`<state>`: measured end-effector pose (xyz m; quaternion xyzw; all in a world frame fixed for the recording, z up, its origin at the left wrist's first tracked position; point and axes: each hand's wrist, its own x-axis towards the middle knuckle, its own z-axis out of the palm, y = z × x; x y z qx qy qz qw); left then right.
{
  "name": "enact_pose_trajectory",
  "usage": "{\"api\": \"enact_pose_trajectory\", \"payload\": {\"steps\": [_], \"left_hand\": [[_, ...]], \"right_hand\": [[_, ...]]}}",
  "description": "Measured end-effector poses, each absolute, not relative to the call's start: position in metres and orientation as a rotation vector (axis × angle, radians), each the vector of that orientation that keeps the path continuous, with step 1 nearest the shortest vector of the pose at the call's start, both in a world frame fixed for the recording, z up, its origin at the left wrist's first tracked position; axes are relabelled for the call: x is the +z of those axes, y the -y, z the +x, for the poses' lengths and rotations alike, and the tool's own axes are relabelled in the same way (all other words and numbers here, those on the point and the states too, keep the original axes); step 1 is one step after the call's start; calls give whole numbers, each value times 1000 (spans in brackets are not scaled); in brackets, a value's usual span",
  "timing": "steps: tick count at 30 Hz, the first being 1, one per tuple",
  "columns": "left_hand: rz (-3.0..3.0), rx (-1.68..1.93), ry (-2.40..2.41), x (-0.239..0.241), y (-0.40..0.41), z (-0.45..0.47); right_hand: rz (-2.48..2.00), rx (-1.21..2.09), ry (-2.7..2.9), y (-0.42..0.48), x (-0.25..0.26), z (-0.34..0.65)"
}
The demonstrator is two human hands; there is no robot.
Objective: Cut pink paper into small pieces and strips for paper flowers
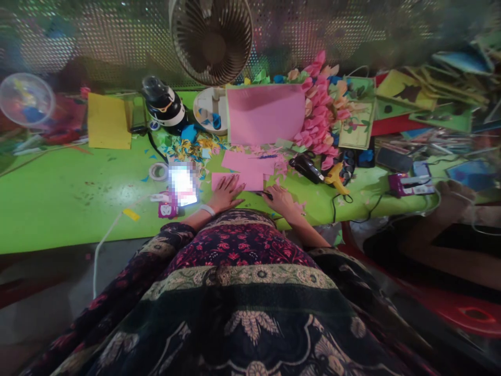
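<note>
Seen from above, a person in a dark, floral-patterned garment works at a bright green table (58, 209). The left hand (226, 194) lies palm down with its fingers spread and apart, resting on a small pink paper piece (253, 181) at the table's near edge, in the middle of the scene. Just to its right, the right hand (281, 198) has its fingers closed together around a slim dark tool (267, 195), too small to identify, near that paper's right corner. Just beyond lies another pink paper piece (237, 160), with a large pink sheet (266, 114) standing farther back. Left of the hands are a lit phone (183, 184), its screen blurred, and a roll of tape (152, 172). Colourful paper scraps (183, 151) lie farther off, near a black bottle (166, 107) and a round fan (213, 46). To the right are a yellow tool (336, 177) and a heap of pink paper petals (319, 117); at far right, another person's hand (450, 203) shows.
</note>
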<state>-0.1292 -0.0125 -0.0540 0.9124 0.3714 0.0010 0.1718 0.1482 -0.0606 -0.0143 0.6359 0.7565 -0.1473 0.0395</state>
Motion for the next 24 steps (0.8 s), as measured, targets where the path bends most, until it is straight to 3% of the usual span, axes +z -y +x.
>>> {"api": "enact_pose_trajectory", "payload": {"steps": [24], "left_hand": [[2558, 57, -1050, -39, 14, -118]], "right_hand": [[1897, -523, -2478, 58, -23, 171]]}}
